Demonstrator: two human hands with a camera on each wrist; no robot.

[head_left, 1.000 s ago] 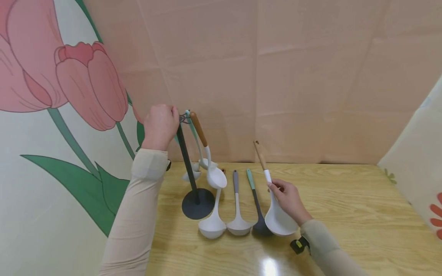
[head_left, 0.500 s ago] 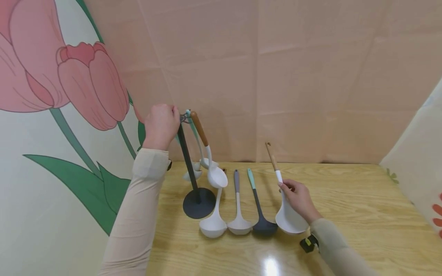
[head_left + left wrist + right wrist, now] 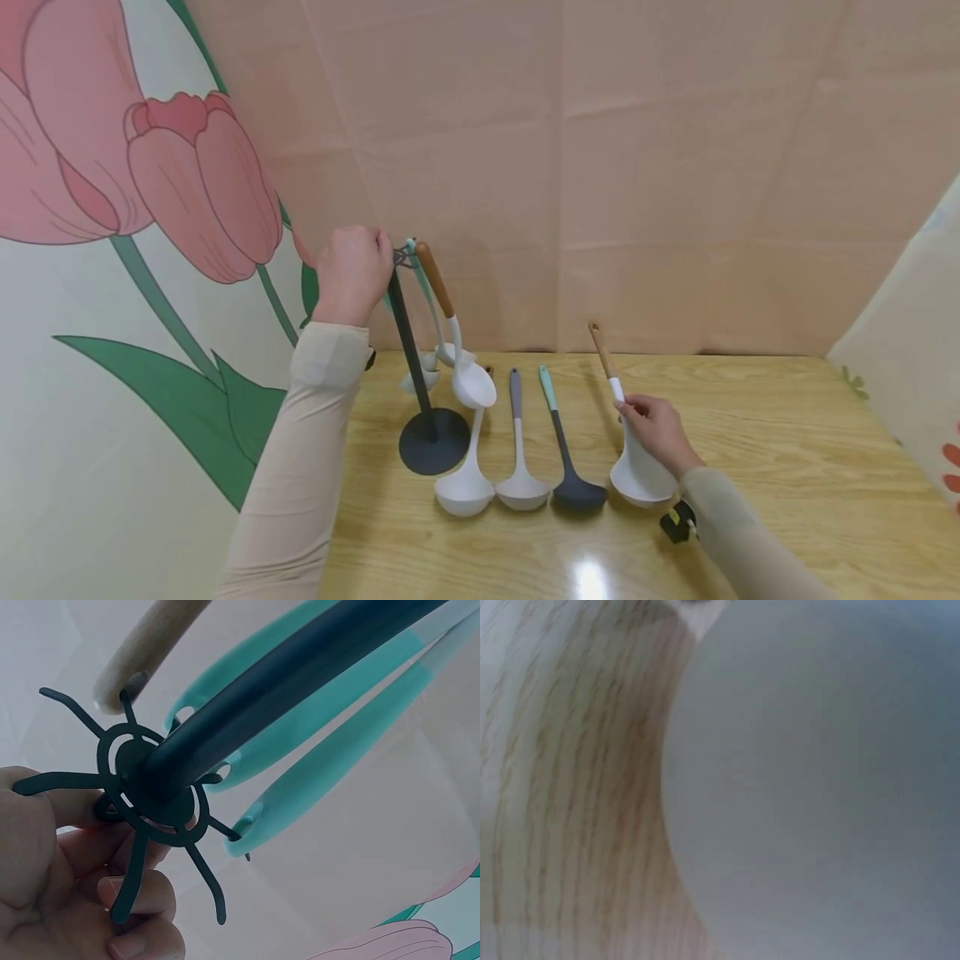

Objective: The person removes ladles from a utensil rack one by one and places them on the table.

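My left hand (image 3: 352, 275) grips the top of a dark ladle stand (image 3: 411, 350). In the left wrist view its fingers curl behind the hooked wheel (image 3: 154, 784). A brown-handled white ladle (image 3: 474, 385) and several teal-handled ones (image 3: 330, 750) hang from the hooks. My right hand (image 3: 660, 433) pinches a white ladle with a wooden handle (image 3: 637, 479) by its neck, handle pointing up and away. The ladle's bowl (image 3: 802, 787) fills most of the right wrist view. Whether this bowl touches the table, I cannot tell.
Left of the held ladle, a dark ladle with a mint handle (image 3: 579, 493), a grey-handled ladle (image 3: 522, 490) and a white ladle (image 3: 465, 493) lie in a row on the wooden table (image 3: 787, 450). A pinkish cloth (image 3: 637, 167) hangs behind the table.
My right hand has moved the wooden-handled ladle rightward, away from the dark ladle, and its handle end sits slightly lower. My left hand keeps its grip on the stand.
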